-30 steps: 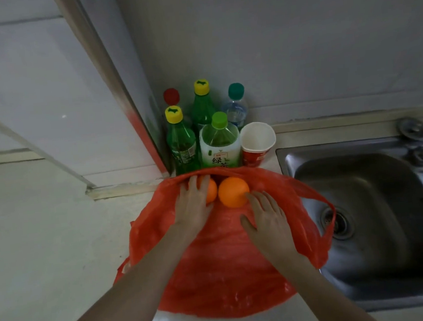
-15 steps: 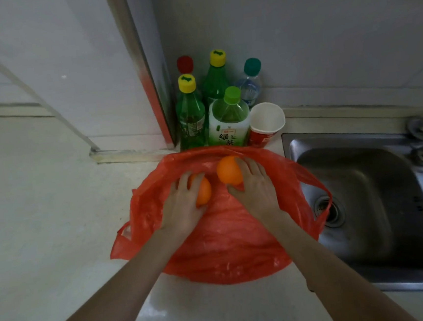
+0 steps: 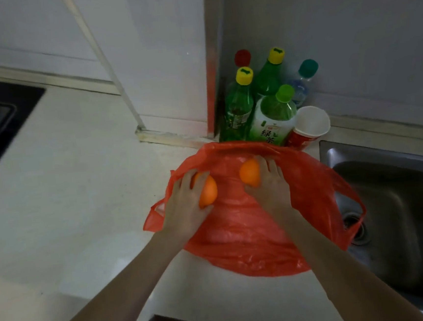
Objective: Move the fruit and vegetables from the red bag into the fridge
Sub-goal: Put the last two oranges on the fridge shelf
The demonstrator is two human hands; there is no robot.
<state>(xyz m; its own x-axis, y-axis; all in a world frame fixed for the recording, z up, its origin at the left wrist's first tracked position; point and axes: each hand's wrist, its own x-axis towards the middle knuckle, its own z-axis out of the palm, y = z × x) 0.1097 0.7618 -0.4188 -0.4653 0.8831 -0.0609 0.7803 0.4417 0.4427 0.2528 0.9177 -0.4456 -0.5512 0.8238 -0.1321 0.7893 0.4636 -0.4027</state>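
- Now gripping an orange in each of the hands: left hand (image 3: 184, 208) curling round the left orange (image 3: 207, 192), right hand (image 3: 269, 186) wrapping fingers over the right orange (image 3: 250, 172).
- Pulling apart compared with half a second back: then sitting almost side by side in the bag's mouth, now well separated, the left one drawn toward the bag's left edge.
- A second ago, merely reaching and touching; now closing properly round both fruit, so grasp looking secured.
- Still hovering over the red bag (image 3: 247, 234), not yet clear of the plastic; bag lying spread on the pale desk (image 3: 80, 197), one handle drooping over the sink (image 3: 400, 195).
- Leaving the bottles (image 3: 273, 119) and the paper cup (image 3: 309, 126) behind the bag untouched.
- Judging the stage: picking done, lifting out and carrying coming next.
- No fridge in sight, so turning away likely needed.
- Unable to tell whether more produce hiding inside the bag.
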